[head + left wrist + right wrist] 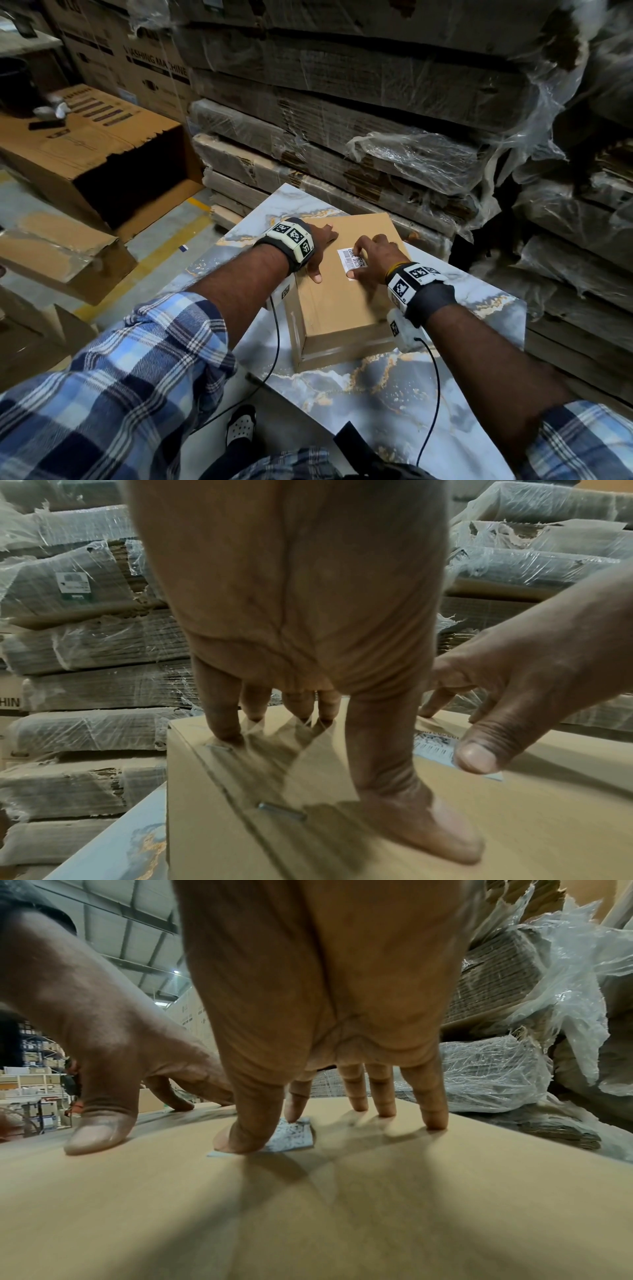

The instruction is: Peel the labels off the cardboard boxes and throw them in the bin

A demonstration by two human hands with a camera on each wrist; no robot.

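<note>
Dim warehouse light; the head view darkens toward its bent, wide-angle edges. On the box (308, 1218), fingers (435, 1118) cast soft shadows toward the wrist cameras, and both palms are blurred.

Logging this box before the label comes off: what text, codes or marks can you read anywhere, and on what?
"ASHING MACHINE", first letter cut off: big carton at the back left.
"HIN": carton edge, left wrist view.
White label on the cardboard box: barcode and QR codes, print too small to read.

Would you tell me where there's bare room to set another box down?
The marble tabletop is bare between the cardboard box and the person; the wrapped cardboard stacks crowd the far side. On the box, the left hand and right hand flank the label.
</note>
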